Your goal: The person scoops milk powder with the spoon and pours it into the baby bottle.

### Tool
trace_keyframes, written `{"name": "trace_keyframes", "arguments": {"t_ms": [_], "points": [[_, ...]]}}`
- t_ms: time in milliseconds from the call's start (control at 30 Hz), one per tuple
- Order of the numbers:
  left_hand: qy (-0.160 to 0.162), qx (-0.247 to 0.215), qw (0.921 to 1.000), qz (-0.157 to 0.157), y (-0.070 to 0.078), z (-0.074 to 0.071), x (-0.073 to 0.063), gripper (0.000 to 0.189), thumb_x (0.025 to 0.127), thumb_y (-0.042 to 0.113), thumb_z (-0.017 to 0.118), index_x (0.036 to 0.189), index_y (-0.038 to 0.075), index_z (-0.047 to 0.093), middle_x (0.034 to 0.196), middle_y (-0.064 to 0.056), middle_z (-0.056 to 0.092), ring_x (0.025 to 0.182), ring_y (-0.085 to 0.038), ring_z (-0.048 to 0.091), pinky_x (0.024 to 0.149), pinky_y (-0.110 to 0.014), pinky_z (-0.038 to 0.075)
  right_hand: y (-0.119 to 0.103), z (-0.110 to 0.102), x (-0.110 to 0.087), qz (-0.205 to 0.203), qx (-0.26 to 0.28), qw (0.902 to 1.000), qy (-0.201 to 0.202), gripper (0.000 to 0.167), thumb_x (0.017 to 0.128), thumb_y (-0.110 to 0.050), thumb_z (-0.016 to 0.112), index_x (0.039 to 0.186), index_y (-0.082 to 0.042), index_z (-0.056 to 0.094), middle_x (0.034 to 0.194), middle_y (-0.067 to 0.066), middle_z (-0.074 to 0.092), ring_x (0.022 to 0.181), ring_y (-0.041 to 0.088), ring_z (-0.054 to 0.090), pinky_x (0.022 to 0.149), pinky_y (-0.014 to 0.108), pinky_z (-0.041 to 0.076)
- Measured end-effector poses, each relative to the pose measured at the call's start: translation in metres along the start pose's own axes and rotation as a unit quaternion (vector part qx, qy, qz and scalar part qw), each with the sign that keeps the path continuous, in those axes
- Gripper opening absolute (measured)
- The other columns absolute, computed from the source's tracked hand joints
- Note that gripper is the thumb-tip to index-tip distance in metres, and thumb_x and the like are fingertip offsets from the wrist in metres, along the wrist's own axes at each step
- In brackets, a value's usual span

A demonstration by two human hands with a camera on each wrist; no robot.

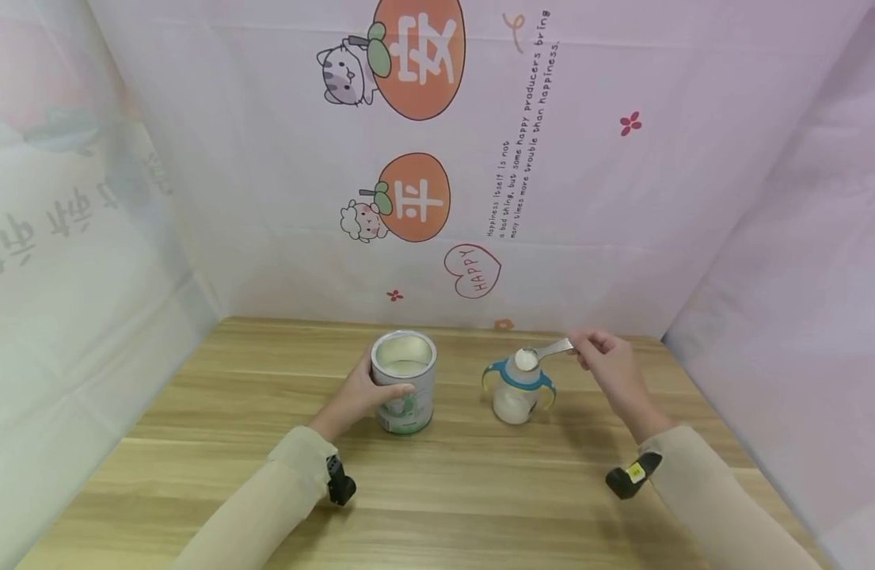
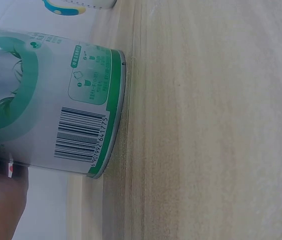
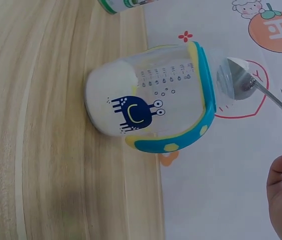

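Observation:
My left hand (image 1: 356,398) grips an open milk powder can (image 1: 418,409) from its left side, thumb across the front. Pale powder (image 1: 405,367) shows inside the can. In the left wrist view the can (image 2: 46,95) stands with its barcode facing the camera. My right hand (image 1: 614,372) pinches the handle of a metal spoon (image 1: 557,347). The spoon's bowl carries white powder and is over the mouth of a clear baby bottle (image 1: 512,402) with blue-and-yellow handles. White contents fill the lower part of the bottle (image 3: 111,95) in the right wrist view.
Both vessels stand on a wood-grain table (image 1: 437,507), with the bottle to the right of the can. A printed white cloth (image 1: 280,261) hangs behind the table's far edge, and pale cloth hangs at both sides. Each wrist wears a small black camera (image 1: 341,483).

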State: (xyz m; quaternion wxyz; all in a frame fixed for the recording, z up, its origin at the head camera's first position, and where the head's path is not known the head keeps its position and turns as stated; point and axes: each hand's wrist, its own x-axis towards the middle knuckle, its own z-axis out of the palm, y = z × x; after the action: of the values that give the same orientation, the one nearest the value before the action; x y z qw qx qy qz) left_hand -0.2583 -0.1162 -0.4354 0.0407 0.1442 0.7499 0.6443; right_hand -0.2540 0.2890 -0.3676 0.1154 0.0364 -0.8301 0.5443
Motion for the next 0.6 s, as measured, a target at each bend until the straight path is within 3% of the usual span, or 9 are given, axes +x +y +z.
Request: {"name": "trace_keyframes", "arguments": {"t_ms": [200, 367, 467, 600], "points": [[-0.004, -0.004, 1.0000, 0.001, 0.002, 0.000, -0.001, 0.091, 0.080, 0.030, 0.087, 0.152, 0.031, 0.031, 0.142, -0.007, 0.049, 0.135, -0.037, 0.044, 0.108, -0.063, 0.033, -0.001, 0.002, -0.004, -0.028, -0.048, 0.9984, 0.004, 0.050, 0.101, -0.045, 0.058, 0.119, 0.002, 0.066, 0.104, 0.016, 0.069, 0.086, 0.010, 0.061, 0.077, 0.019, 0.053], [-0.003, -0.002, 1.0000, -0.004, 0.003, 0.000, -0.001, 0.092, 0.080, 0.031, 0.087, 0.152, 0.032, 0.031, 0.143, -0.007, 0.049, 0.135, -0.036, 0.044, 0.108, -0.063, 0.032, 0.001, 0.004, -0.007, -0.056, -0.093, 0.9939, 0.016, 0.047, 0.100, -0.048, 0.057, 0.113, -0.005, 0.070, 0.097, 0.010, 0.069, 0.082, 0.015, 0.061, 0.063, 0.021, 0.049], [-0.004, -0.003, 1.0000, -0.006, 0.003, 0.000, -0.001, 0.092, 0.080, 0.031, 0.087, 0.152, 0.033, 0.030, 0.143, -0.006, 0.049, 0.135, -0.035, 0.044, 0.108, -0.063, 0.032, 0.003, 0.007, -0.007, -0.091, -0.108, 0.9896, 0.028, 0.041, 0.101, -0.045, 0.058, 0.107, -0.007, 0.071, 0.092, 0.010, 0.069, 0.074, 0.018, 0.059, 0.054, 0.024, 0.045], [-0.004, -0.005, 1.0000, -0.003, 0.002, 0.000, -0.001, 0.091, 0.080, 0.030, 0.087, 0.151, 0.035, 0.031, 0.142, -0.004, 0.049, 0.134, -0.033, 0.045, 0.108, -0.063, 0.033, 0.002, 0.010, -0.009, -0.150, -0.121, 0.9800, 0.047, 0.029, 0.101, -0.034, 0.062, 0.102, -0.007, 0.072, 0.086, 0.009, 0.070, 0.068, 0.016, 0.057, 0.052, 0.021, 0.044]]}}
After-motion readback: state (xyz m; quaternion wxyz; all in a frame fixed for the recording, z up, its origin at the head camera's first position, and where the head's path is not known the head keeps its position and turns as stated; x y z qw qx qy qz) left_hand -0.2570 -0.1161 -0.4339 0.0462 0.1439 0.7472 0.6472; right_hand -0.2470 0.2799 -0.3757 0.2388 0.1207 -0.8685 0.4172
